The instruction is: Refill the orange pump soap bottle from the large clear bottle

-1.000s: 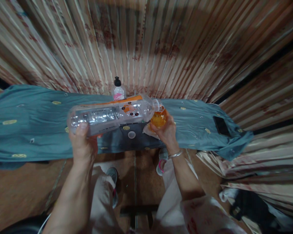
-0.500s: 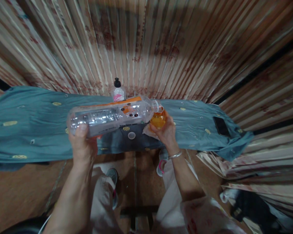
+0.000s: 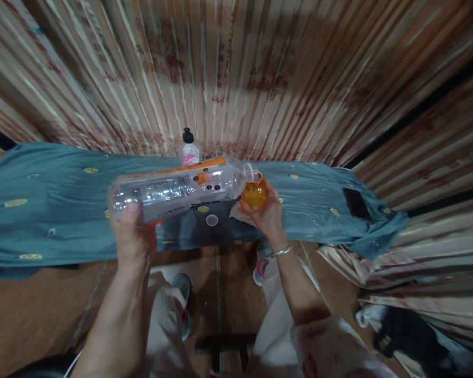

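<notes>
My left hand (image 3: 136, 231) is wrapped round the base end of a large clear plastic bottle (image 3: 169, 191) with an orange-patterned label. The bottle lies almost level in the air, its uncapped mouth pointing right at the rim of a small orange container (image 3: 254, 194). My right hand (image 3: 268, 212) grips that container, which looks see-through. Whether liquid is passing between them cannot be made out. Below the bottle, a small round white cap (image 3: 212, 220) rests on the cloth. A pale crumpled cloth or tissue (image 3: 240, 214) lies under my right hand, partly hidden.
A teal patterned cloth (image 3: 63, 210) covers the narrow table. Behind the big bottle stands a small bottle with a black top (image 3: 189, 149). A dark phone (image 3: 357, 203) lies at the right. Striped curtains (image 3: 220, 79) hang behind, and a dark bundle (image 3: 410, 336) is on the floor.
Almost nothing differs. The view has shifted very slightly, while both hands keep the bottle and the orange container in the same position to each other.
</notes>
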The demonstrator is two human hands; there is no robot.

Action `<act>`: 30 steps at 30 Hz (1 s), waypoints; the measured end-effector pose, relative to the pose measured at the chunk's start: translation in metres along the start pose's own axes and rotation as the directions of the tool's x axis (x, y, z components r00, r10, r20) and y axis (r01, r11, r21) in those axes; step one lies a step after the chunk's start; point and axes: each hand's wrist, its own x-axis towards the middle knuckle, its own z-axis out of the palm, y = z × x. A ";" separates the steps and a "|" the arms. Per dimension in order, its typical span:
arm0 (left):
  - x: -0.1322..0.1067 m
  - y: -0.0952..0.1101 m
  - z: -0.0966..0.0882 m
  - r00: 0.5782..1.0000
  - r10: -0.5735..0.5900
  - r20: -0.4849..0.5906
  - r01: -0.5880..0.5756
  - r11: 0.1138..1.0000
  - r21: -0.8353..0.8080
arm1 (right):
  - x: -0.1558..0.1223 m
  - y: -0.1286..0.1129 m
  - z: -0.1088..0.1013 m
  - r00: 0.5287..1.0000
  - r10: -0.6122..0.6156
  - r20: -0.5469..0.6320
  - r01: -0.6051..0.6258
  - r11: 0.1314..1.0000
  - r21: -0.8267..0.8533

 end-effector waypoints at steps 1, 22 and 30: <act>0.000 0.000 0.000 1.000 -0.001 -0.007 0.001 1.000 0.003 | 0.000 0.000 0.000 1.000 -0.005 0.001 0.005 1.000 0.002; 0.001 0.001 0.001 1.000 0.003 0.022 -0.003 1.000 0.009 | -0.001 0.001 0.001 1.000 -0.009 0.005 0.009 1.000 0.018; 0.000 0.001 0.001 1.000 -0.021 -0.010 0.021 1.000 0.016 | -0.001 0.000 0.001 1.000 0.001 0.012 -0.002 1.000 0.027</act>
